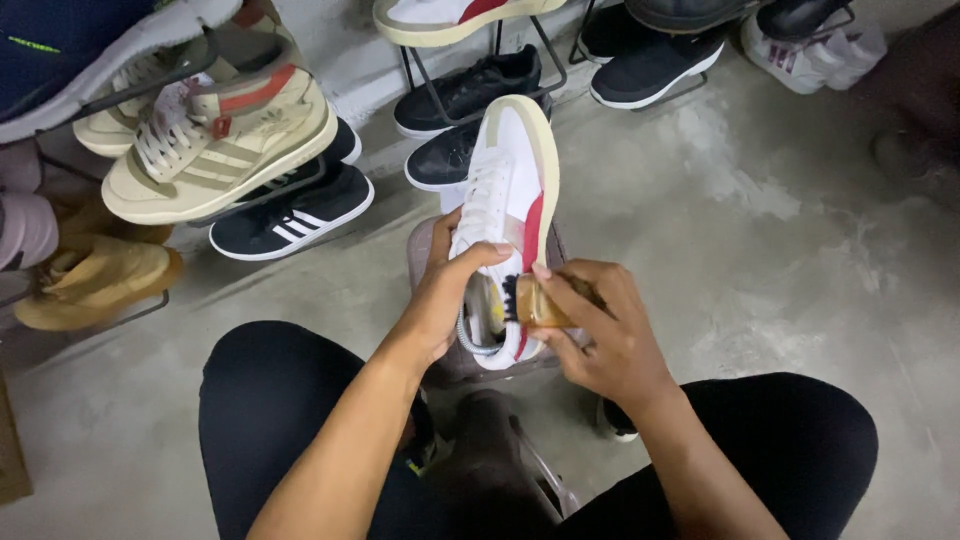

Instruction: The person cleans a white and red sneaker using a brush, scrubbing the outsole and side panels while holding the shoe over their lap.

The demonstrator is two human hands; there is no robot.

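Observation:
A white sneaker [510, 185] with a red side panel and cream sole points away from me at the centre of the head view. My left hand [442, 300] grips it around the collar, thumb across the tongue. My right hand [600, 335] holds a small wooden brush [535, 302] with dark bristles pressed against the shoe's heel side. The shoe rests over a brownish stand or stool [470, 365] between my knees, which are in black trousers.
Racks of shoes line the wall: a beige and red sneaker [225, 135] and black striped sneaker [295, 215] at left, black sneakers [470, 90] behind, more pairs at top right [650, 65]. Tan boots [95, 275] sit far left. Grey concrete floor [760, 250] spreads to the right.

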